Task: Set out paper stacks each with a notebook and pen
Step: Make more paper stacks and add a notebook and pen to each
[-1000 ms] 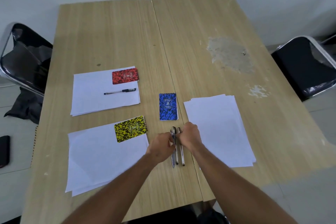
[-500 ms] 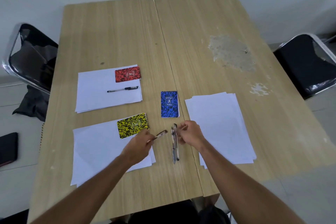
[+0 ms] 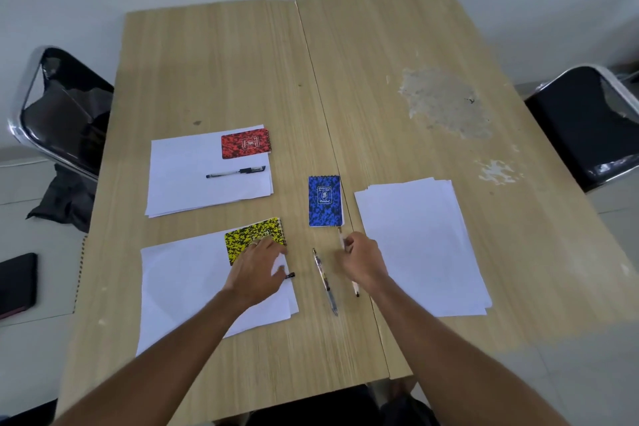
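— What's on the left?
— The far paper stack [image 3: 207, 180] carries a red notebook [image 3: 246, 143] and a pen [image 3: 235, 172]. On the near stack [image 3: 193, 290], the left hand [image 3: 257, 270] lies over the yellow notebook [image 3: 250, 235], fingers curled round a second pen [image 3: 289, 275] whose dark tip shows just beside the thumb.
— And rightward?
— A loose pen [image 3: 325, 282] lies on the worktop [image 3: 380, 79] between the hands. The right hand [image 3: 363, 261] pinches another pen [image 3: 342, 240], near the blue notebook [image 3: 325, 201]. The bare right stack [image 3: 422, 245] lies beside it.
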Demonstrator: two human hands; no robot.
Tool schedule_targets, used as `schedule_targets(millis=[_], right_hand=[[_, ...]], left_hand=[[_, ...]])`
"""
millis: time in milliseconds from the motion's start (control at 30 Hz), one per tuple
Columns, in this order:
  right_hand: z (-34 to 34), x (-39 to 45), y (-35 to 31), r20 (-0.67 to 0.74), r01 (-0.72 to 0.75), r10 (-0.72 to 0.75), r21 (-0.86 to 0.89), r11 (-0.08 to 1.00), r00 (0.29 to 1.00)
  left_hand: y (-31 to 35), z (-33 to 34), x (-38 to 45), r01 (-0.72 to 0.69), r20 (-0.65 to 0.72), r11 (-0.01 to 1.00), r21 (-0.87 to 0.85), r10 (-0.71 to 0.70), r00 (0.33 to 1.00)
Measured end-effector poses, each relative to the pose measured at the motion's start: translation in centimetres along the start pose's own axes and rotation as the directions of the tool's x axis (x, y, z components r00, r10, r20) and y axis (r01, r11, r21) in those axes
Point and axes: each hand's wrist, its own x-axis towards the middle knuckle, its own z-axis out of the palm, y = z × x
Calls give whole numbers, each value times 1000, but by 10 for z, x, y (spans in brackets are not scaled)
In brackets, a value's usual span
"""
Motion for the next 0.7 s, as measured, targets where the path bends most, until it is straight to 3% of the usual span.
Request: schedule_targets(millis=[167,233,300,367,433,533,700], right_hand=[[-20,21,1,-113,-67,82,132,989,990],[-33,28,10,-160,-86,103,109,990,982],[-51,31,22,-205,-118,114,-6,993,972],[-74,35,38,-264,-188,150,-125,974,953],[-90,40,52,-305,-272,204,-201,941,930],[-109,48,76,-302,-396,320,-240,886,898],[-121,53,88,-340,-421,338,-208,883,878]], left_hand=[[50,-9,70,134,-24,941,-310,-149,989],[65,-9,102,210,4,912,-351,-223,975],[75,-10,132,223,77,954,-200,-212,974],[81,-13,162,97,202,992,86,-113,973],[78,-21,179,-41,310,961,274,-47,949],[71,-21,193,-112,333,929,354,-13,943],[64,-14,195,-68,170,956,286,20,985]])
